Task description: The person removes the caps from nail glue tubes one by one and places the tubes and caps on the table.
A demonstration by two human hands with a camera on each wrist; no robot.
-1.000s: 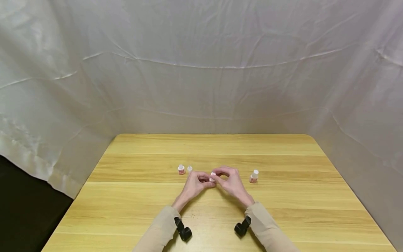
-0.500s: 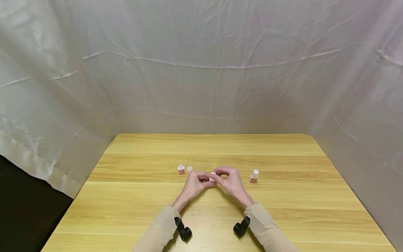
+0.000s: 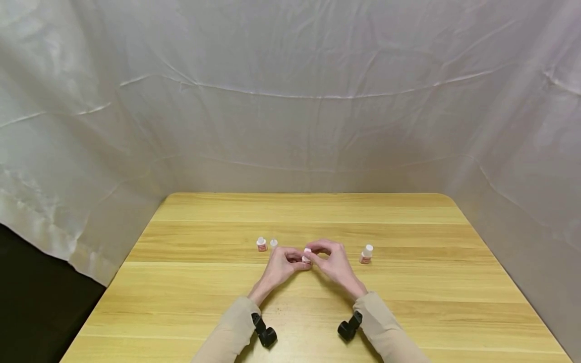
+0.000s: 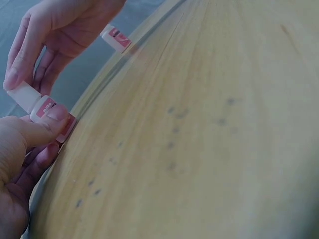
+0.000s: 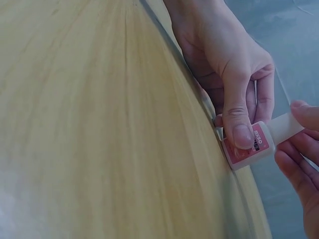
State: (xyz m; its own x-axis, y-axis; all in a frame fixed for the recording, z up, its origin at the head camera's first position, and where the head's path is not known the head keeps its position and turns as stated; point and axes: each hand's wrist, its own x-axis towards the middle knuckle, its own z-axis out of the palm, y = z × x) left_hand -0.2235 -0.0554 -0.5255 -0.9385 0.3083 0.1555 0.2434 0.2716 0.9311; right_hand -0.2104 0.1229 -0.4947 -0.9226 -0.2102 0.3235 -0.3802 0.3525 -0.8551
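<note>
The held bottle (image 3: 306, 259) is the reference point; it stands roughly upright over the surface (image 3: 290, 212), between the two hands. Whether its base touches the surface cannot be confirmed.

Left hand (image 3: 281, 264): located to the left of the held bottle. It grips the bottle body, with the thumb laid across the red label and the fingers behind.

Right hand (image 3: 334, 262): located to the right of the held bottle. It pinches the white cap (image 5: 285, 127) at the bottle's top between thumb and fingers.

Other items, relative to the held bottle:
- Left and slightly farther back: a short-topped bottle (image 3: 262, 245) with a red label, standing upright.
- Between that bottle and the held bottle, behind the left hand: a small white object (image 3: 274, 243), too small to identify.
- Right, well apart: a tall-capped bottle (image 3: 365, 255), red-labelled and upright.
</note>
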